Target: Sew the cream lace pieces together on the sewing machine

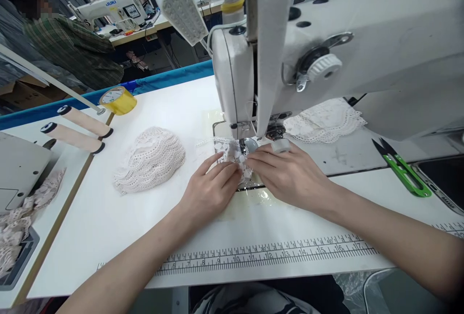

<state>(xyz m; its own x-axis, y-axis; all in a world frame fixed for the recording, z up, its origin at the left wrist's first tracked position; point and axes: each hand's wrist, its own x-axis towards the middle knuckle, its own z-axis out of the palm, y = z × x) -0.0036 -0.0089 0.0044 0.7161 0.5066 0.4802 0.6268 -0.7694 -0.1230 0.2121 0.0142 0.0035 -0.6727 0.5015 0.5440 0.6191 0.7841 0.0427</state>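
Note:
A strip of white lace [227, 147] lies under the presser foot [242, 145] of a white sewing machine [232, 77]. My left hand [213, 183] rests on the near left side of the lace, its fingers closed together at the edge. From the right, my right hand [290, 173] pinches the same lace close to the needle area. The fingertips of both hands nearly meet just in front of the foot, and parts of the lace are hidden beneath them. Left of my left hand sits a heaped bundle of white lace trim [152, 159].
More scalloped lace [322, 120] lies behind the right hand under the machine arm. Green thread snips [404, 169] and a dark phone [442, 178] are at the right. Yellow tape [119, 100] and thread cones [74, 136] stand left. A person [68, 48] sits beyond.

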